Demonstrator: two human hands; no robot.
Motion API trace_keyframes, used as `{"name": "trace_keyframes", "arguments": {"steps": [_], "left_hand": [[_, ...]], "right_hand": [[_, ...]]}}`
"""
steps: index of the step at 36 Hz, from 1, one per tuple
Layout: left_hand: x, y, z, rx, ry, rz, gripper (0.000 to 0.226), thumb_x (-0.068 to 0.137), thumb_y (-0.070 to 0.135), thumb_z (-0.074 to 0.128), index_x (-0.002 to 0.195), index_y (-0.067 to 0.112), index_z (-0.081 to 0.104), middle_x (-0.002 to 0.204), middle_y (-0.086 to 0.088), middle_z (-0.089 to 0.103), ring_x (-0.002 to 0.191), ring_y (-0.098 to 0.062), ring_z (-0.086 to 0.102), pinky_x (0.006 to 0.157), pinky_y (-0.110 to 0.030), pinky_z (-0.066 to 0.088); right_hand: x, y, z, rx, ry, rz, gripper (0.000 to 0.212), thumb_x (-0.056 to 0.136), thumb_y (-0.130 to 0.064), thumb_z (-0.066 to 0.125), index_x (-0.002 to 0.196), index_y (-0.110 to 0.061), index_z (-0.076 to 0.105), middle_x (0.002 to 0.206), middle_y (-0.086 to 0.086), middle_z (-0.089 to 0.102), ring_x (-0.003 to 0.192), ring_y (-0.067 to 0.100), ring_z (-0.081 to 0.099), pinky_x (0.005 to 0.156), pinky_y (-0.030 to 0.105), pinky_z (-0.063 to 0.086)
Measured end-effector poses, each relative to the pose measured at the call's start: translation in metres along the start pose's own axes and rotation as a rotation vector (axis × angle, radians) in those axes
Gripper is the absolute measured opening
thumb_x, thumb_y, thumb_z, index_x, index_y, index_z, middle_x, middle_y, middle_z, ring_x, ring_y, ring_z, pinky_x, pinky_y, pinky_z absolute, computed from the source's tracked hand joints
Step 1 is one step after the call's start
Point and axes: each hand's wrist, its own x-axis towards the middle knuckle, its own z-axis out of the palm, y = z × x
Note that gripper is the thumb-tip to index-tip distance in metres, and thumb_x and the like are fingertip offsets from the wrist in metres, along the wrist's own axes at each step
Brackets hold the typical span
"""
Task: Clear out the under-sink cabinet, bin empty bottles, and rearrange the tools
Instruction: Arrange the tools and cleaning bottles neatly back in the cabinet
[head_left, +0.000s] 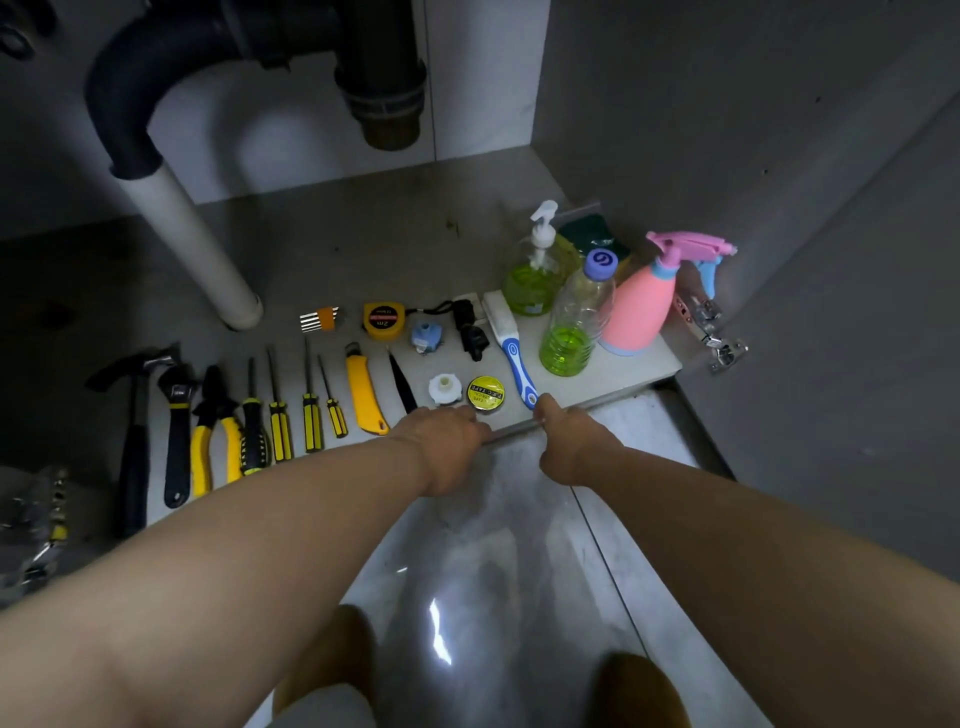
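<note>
Tools lined up on cabinet floor (322, 249), both hands at front lip.
Blue-handled brush (511, 348) looks light and stiff; I'd take the grippy handle. My right hand (569, 447) is curled, pinching near its tip; my left hand (449, 441) is curled over the edge beside yellow tape roll (485, 395), apparently holding nothing.

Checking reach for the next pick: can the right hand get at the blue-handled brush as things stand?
Probably yes. The right hand sits at the cabinet's front edge, right by the blue-handled brush handle end, with nothing between them. The green-liquid bottle stands close beside it.
</note>
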Motion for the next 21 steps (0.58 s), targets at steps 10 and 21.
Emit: {"name": "trace_keyframes", "arguments": {"steps": [10, 21], "left_hand": [[-0.015, 0.001, 0.004, -0.080, -0.058, -0.007, 0.058, 0.097, 0.023, 0.057, 0.151, 0.029, 0.039, 0.139, -0.003, 0.046, 0.124, -0.029, 0.053, 0.096, -0.038, 0.041], [-0.092, 0.009, -0.068, -0.090, 0.063, -0.071, 0.046, 0.097, 0.026, 0.056, 0.142, 0.026, 0.054, 0.143, -0.004, 0.054, 0.128, -0.026, 0.054, 0.101, -0.033, 0.047]], "right_hand": [[-0.007, -0.006, -0.001, -0.010, -0.005, 0.009, 0.056, 0.087, -0.012, 0.051, 0.140, -0.022, 0.033, 0.104, 0.010, 0.048, 0.092, 0.029, 0.055, 0.076, 0.037, 0.051], [-0.089, -0.029, -0.054, 0.238, -0.199, -0.080, 0.047, 0.093, -0.016, 0.056, 0.136, -0.026, 0.040, 0.099, 0.012, 0.062, 0.086, 0.027, 0.071, 0.061, 0.030, 0.046]]}}
